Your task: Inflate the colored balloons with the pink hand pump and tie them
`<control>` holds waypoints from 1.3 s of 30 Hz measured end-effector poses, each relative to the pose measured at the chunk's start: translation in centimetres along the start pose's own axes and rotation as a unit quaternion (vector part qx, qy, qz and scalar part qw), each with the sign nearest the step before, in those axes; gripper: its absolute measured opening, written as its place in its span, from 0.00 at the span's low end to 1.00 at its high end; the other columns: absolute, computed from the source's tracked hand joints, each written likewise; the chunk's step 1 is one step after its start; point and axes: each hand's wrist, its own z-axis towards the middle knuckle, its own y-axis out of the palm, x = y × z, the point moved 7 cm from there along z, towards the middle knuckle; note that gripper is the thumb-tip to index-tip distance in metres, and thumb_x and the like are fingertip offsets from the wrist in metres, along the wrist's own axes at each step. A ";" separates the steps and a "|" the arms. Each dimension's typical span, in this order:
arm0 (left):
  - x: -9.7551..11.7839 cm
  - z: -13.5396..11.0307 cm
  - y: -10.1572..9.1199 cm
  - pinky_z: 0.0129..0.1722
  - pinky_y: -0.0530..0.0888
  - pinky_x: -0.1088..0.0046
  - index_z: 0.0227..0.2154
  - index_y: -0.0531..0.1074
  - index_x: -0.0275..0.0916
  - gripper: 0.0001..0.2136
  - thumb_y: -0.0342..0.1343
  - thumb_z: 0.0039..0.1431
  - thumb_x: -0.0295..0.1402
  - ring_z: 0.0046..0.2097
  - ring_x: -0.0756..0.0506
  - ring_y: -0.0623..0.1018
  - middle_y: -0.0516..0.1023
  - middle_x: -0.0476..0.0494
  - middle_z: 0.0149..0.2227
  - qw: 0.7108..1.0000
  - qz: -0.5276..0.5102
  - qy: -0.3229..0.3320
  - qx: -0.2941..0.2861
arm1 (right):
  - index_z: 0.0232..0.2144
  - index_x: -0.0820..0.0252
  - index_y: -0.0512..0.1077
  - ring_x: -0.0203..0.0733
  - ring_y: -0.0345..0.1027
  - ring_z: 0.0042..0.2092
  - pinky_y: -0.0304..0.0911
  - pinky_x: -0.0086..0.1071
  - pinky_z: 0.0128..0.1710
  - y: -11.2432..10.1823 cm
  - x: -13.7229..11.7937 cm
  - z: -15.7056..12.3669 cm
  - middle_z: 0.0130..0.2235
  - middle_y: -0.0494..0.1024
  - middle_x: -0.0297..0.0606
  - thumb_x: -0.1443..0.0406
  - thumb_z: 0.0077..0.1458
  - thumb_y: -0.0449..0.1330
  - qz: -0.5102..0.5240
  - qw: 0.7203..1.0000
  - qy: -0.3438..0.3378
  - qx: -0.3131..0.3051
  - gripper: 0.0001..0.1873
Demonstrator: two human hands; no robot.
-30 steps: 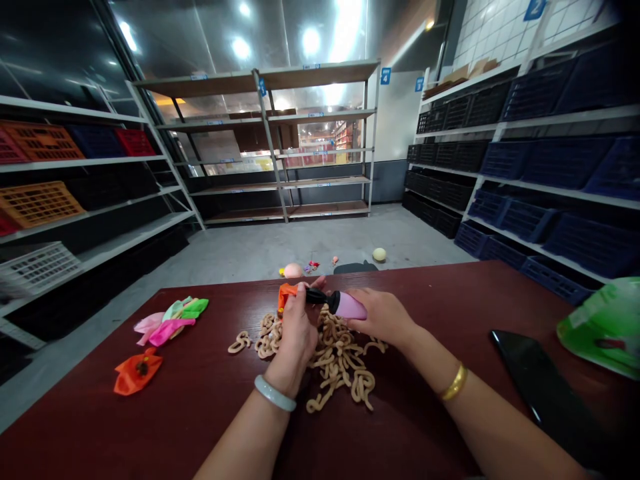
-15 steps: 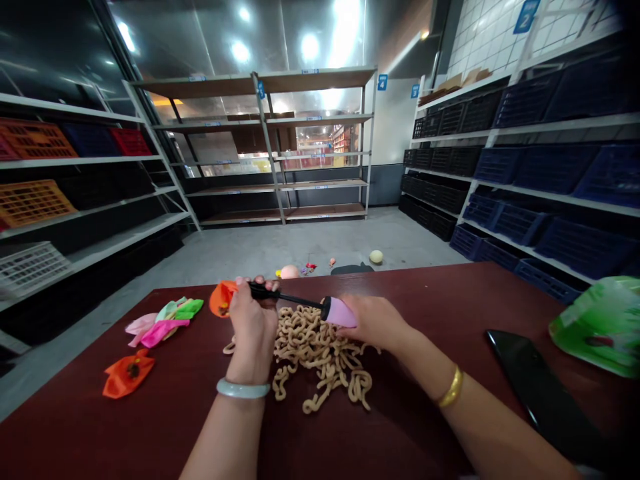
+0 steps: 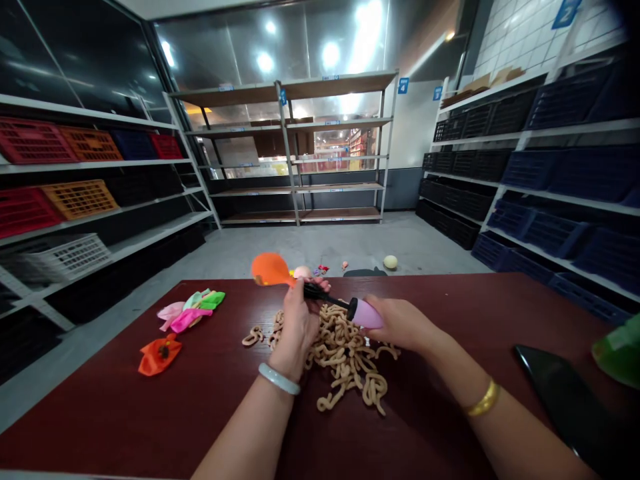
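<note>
An orange balloon (image 3: 271, 269), partly inflated, points up and left from my left hand (image 3: 303, 310). That hand is closed around the balloon's neck and the black end of a hand balloon pump (image 3: 330, 300). My right hand (image 3: 400, 323) grips the pump's lilac end (image 3: 368, 315), and a thin black rod shows between the two hands. Below them lies a heap of beige, curled, rope-like pieces (image 3: 345, 357), with a small loop of the same kind (image 3: 253, 335) to the left. A limp orange balloon (image 3: 160, 353) lies flat on the table.
Pink, mint and green limp balloons (image 3: 193, 312) lie on the dark red table (image 3: 200, 413). At right are a black phone-like slab (image 3: 555, 393) and a green pouch (image 3: 620, 350). Small toys and a pale ball (image 3: 391, 262) are on the floor. Shelves with crates (image 3: 90, 143) stand around.
The orange balloon at my left hand has swelled from limp to rounded and now sticks out to the upper left. The view has turned a little left; both hands keep hold of the pump.
</note>
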 end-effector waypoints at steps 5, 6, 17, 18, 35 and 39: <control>-2.9 -2.2 1.6 0.47 0.74 0.60 0.36 0.70 0.35 0.07 0.59 0.57 0.31 0.43 0.41 0.80 0.80 0.35 0.40 0.997 -0.004 -0.065 -0.047 | 0.44 0.56 0.68 0.50 0.74 0.39 0.55 0.33 0.31 -0.4 -1.0 -0.1 0.38 0.80 0.40 0.50 0.53 0.59 0.023 1.000 0.014 0.010 0.21; -3.0 -2.4 1.7 0.47 0.74 0.60 0.36 0.70 0.35 0.07 0.59 0.57 0.31 0.44 0.40 0.80 0.79 0.35 0.40 0.997 -0.012 -0.057 -0.047 | 0.46 0.55 0.68 0.50 0.74 0.39 0.56 0.33 0.32 -0.4 -1.2 -0.2 0.39 0.80 0.40 0.51 0.53 0.59 0.031 0.999 0.015 0.011 0.22; 2.9 1.0 -0.5 0.29 0.69 0.73 0.29 0.66 0.36 0.06 0.53 0.62 0.30 0.28 0.50 0.71 0.68 0.47 0.28 0.996 -0.069 0.047 -0.013 | 0.57 0.47 0.65 0.50 0.74 0.42 0.59 0.32 0.35 0.0 -0.4 0.1 0.43 0.80 0.37 0.49 0.50 0.61 0.090 0.995 0.001 -0.039 0.32; 3.8 1.6 -1.2 0.28 0.69 0.73 0.31 0.67 0.36 0.05 0.52 0.63 0.29 0.28 0.50 0.70 0.68 0.48 0.27 0.996 -0.074 0.055 0.004 | 0.56 0.47 0.66 0.49 0.74 0.41 0.59 0.32 0.35 0.1 0.1 0.1 0.42 0.80 0.37 0.50 0.49 0.61 0.098 0.994 0.001 -0.051 0.32; -3.5 -2.5 2.1 0.41 0.76 0.61 0.30 0.70 0.34 0.05 0.60 0.55 0.30 0.35 0.43 0.79 0.78 0.40 0.32 0.994 -0.016 -0.088 -0.064 | 0.50 0.55 0.69 0.46 0.72 0.40 0.62 0.32 0.36 -0.1 0.1 -0.2 0.43 0.79 0.38 0.53 0.47 0.65 0.214 0.972 -0.003 -0.092 0.28; -3.0 -2.7 2.0 0.37 0.76 0.66 0.31 0.71 0.35 0.05 0.60 0.56 0.31 0.36 0.43 0.80 0.79 0.39 0.35 0.997 -0.010 -0.049 -0.065 | 0.50 0.56 0.69 0.46 0.71 0.40 0.63 0.34 0.37 0.3 -0.3 -0.2 0.43 0.78 0.39 0.51 0.48 0.64 0.250 0.965 -0.008 -0.084 0.28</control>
